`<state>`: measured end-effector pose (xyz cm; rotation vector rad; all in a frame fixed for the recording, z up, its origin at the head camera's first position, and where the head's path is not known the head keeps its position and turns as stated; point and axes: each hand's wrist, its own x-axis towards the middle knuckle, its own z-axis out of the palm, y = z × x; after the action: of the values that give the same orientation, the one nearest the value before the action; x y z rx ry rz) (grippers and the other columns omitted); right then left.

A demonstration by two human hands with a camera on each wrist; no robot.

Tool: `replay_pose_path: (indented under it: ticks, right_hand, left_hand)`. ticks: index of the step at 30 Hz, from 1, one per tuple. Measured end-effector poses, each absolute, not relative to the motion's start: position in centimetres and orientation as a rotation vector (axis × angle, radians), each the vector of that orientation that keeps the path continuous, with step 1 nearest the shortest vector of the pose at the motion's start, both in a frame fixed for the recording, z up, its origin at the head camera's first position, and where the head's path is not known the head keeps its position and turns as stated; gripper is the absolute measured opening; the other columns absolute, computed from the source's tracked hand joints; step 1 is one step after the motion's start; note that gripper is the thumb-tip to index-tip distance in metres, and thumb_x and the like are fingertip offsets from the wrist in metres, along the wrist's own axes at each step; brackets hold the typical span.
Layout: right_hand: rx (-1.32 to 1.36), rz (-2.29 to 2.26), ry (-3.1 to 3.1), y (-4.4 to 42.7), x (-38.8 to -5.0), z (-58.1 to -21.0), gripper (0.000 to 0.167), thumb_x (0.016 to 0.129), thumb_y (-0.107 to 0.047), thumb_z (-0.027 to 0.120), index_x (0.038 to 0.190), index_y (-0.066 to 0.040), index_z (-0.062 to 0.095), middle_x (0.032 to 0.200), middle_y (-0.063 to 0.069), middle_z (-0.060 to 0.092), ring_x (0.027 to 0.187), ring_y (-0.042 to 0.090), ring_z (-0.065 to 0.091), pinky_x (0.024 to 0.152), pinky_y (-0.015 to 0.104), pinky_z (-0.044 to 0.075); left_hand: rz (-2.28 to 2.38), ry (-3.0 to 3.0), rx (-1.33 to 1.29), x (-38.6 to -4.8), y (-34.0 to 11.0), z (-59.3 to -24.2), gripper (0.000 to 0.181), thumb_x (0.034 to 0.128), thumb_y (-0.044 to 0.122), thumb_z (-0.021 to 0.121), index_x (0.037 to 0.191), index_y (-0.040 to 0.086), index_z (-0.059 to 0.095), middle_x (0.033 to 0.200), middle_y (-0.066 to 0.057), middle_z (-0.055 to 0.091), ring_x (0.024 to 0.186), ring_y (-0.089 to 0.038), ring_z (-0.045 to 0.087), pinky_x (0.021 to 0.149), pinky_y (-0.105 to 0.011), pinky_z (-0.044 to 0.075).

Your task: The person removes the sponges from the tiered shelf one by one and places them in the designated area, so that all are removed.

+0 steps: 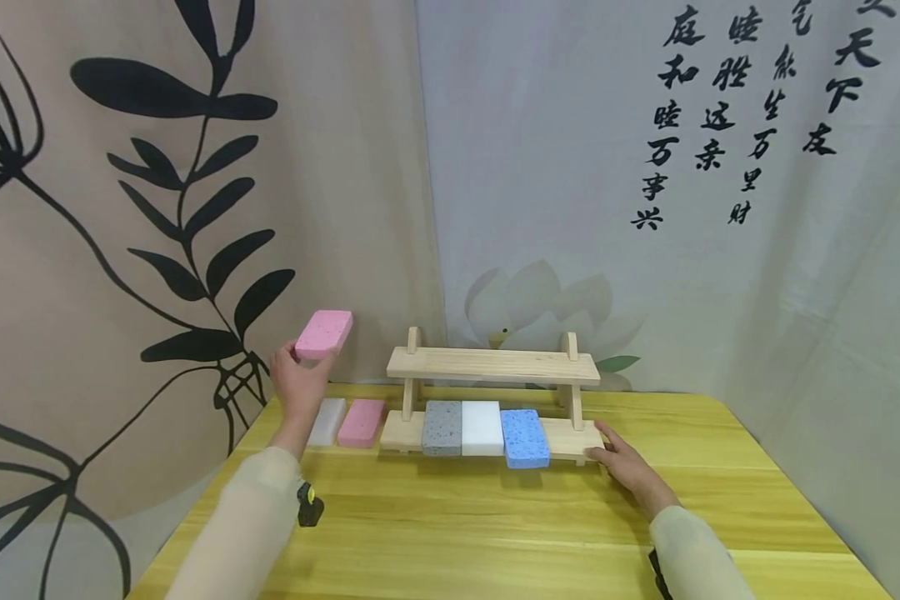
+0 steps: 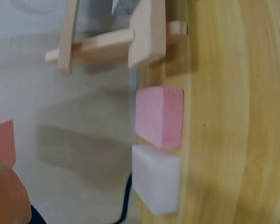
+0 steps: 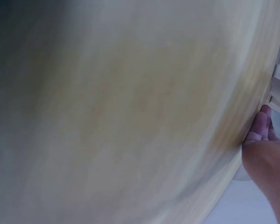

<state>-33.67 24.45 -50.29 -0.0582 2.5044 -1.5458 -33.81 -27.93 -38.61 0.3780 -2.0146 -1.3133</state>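
Observation:
The left hand holds a pink sponge block in the air, left of a two-tier wooden rack. In the left wrist view, part of that hand and the block's edge show at the left border. The right hand has its fingers at the right end of the rack's lower board; the right wrist view shows this hand at its right edge. Grey, white and blue blocks rest on the lower board, the blue one jutting forward.
A white block and another pink block lie on the yellow wooden table, left of the rack. Behind the table hangs a printed cloth with black plants and characters.

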Motion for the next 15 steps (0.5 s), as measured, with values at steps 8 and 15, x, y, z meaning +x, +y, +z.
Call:
replay_pose_path:
  ticks: [8,15]
  right_hand:
    - [-0.053,-1.567,2.493,24.4,-33.6,-50.3,0.080,0.098,-0.034,0.058,0.160,-0.013,0.011,0.156,0.035,0.018,0.142,0.050,0.022,0.112,0.063,0.021]
    - [-0.074,-1.590,2.473,24.4,-33.4,-50.3,0.081,0.098,-0.034,0.058,0.160,-0.013,0.010,0.155,0.036,0.019,0.141,0.050,0.024,0.112,0.063,0.021]
  left_hand:
    - [-1.381,-2.013,0.482,-33.1,-30.6,-39.6,0.078,0.0878,0.037,0.074,0.144,-0.001,0.036,0.140,-0.020,0.040,0.130,-0.035,0.039,0.111,-0.048,0.033]
    - [-1.417,-1.979,0.534,-32.8,-32.8,-40.9,0.080,0.0865,0.039,0.074,0.144,0.000,0.036,0.142,-0.020,0.040,0.130,-0.035,0.039,0.111,-0.047,0.033]
